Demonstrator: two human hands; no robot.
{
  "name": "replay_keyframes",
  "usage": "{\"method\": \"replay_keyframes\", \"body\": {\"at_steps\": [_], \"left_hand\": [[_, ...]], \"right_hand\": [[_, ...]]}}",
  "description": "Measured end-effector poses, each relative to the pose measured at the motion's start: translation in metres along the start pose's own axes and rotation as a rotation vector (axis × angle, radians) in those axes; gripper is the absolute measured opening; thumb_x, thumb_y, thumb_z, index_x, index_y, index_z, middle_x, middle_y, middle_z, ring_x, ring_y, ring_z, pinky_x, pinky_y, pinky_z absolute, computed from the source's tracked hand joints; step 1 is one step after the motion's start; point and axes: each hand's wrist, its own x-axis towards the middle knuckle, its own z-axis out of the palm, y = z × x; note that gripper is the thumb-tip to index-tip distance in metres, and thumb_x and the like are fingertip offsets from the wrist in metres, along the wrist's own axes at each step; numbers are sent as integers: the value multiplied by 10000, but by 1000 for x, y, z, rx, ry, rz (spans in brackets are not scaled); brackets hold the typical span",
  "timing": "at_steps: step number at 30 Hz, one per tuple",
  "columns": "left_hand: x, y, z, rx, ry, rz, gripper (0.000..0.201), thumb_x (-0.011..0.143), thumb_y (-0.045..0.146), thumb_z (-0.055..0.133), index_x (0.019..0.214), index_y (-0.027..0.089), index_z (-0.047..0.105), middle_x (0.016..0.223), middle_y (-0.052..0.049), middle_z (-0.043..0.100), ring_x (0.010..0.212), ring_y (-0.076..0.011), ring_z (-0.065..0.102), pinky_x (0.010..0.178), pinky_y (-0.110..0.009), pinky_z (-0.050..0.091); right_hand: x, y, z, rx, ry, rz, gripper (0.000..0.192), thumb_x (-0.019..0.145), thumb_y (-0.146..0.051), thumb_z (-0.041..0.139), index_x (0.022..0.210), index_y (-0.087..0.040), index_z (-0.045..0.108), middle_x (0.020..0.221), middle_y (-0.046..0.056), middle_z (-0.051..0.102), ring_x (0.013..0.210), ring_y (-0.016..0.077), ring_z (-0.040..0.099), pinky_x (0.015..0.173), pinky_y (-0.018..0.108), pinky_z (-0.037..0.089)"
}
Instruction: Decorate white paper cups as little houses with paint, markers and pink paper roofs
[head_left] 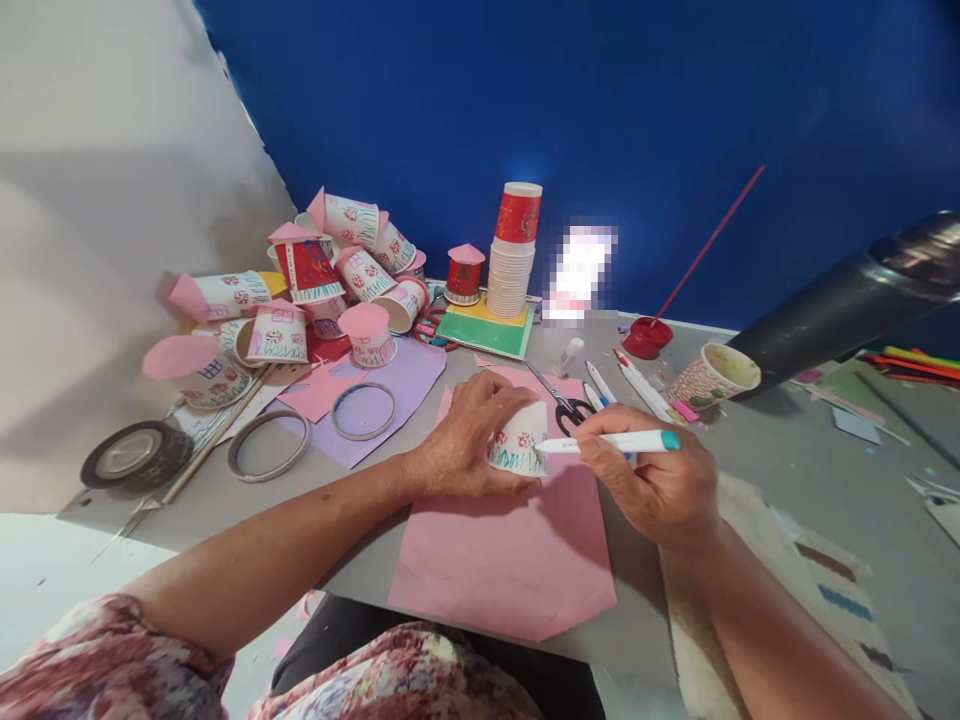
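Note:
A white paper cup (520, 430) with red flowers and green zigzag strokes is held over a pink paper sheet (502, 570). My left hand (476, 430) wraps round the cup from the left, fingers over its top and thumb along the lower edge. Between the fingers of my right hand (652, 480) is a white marker (622, 442) with a green end cap. The marker's tip meets or nearly meets the cup's right side, beside the drawn flowers. Black-handled scissors (566, 408) lie just behind the cup, partly hidden by my right hand.
Decorated cups with pink paper roofs (300, 265) pile up at the back left. A tall cup stack (514, 250) stands by the blue wall. Tape rolls (133, 455) and rings (268, 445) lie left; a patterned cup (712, 375), dark flask (840, 300) and cloth (780, 590) are right.

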Motion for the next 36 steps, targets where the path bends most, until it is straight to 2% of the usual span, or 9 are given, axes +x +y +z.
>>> {"method": "replay_keyframes", "body": {"at_steps": [5,9,13,17,21,25,28,33,36], "left_hand": [[1,0,0,2,-15,-15,750,701,551,828,1318,236,541,1205,-114,576,1141,-323,525,999,-505,445],[1,0,0,-15,-6,5,740,714,538,814,1329,229,539,1198,-115,572,1140,-325,528,1001,-512,443],[1,1,-1,-22,-12,-7,748,709,549,813,1334,243,539,1199,-112,565,1148,-325,526,1004,-510,448],[2,4,-1,-10,-22,-32,764,682,536,834,1329,254,540,1205,-109,567,1155,-328,523,1007,-507,448],[2,5,-1,-24,-28,-22,740,699,550,819,1317,251,543,1197,-111,564,1147,-318,525,1009,-503,448],[1,4,-1,-20,-29,-14,744,695,534,824,1321,245,544,1192,-111,557,1140,-318,525,999,-500,448],[0,4,0,-21,-23,-2,731,704,526,823,1315,231,550,1184,-113,552,1135,-317,526,991,-494,448],[1,4,0,-26,-37,-15,754,693,549,821,1323,236,548,1185,-113,547,1139,-325,521,996,-507,449],[0,5,0,-29,-36,-8,757,696,544,822,1329,235,545,1193,-116,544,1149,-324,520,1009,-508,443]], "right_hand": [[0,-2,0,-12,16,-1,149,988,-261,616,874,-222,703,710,-25,708,511,99,586,492,227,433],[2,-3,0,-11,4,3,175,990,-263,603,850,-217,697,719,-11,722,559,116,628,516,226,466],[2,-3,-1,-8,25,-2,169,981,-267,614,850,-216,707,708,-9,716,497,107,571,472,236,437],[3,-3,-1,-16,1,0,187,986,-255,592,837,-216,698,735,2,731,567,125,625,523,242,471],[3,-5,-1,-14,19,5,161,988,-253,606,860,-214,696,729,-13,715,541,106,590,511,230,451],[3,-3,0,-10,2,-7,173,994,-261,601,857,-213,696,730,-7,723,577,116,626,533,228,471],[3,-3,0,-26,16,3,181,994,-282,602,861,-215,706,735,0,731,525,113,594,508,240,463],[4,-4,0,-28,18,23,203,996,-301,593,851,-222,710,728,10,738,573,138,648,521,248,486],[4,-4,0,-35,32,20,190,994,-296,600,858,-221,710,718,1,732,524,119,607,510,241,476]]}}
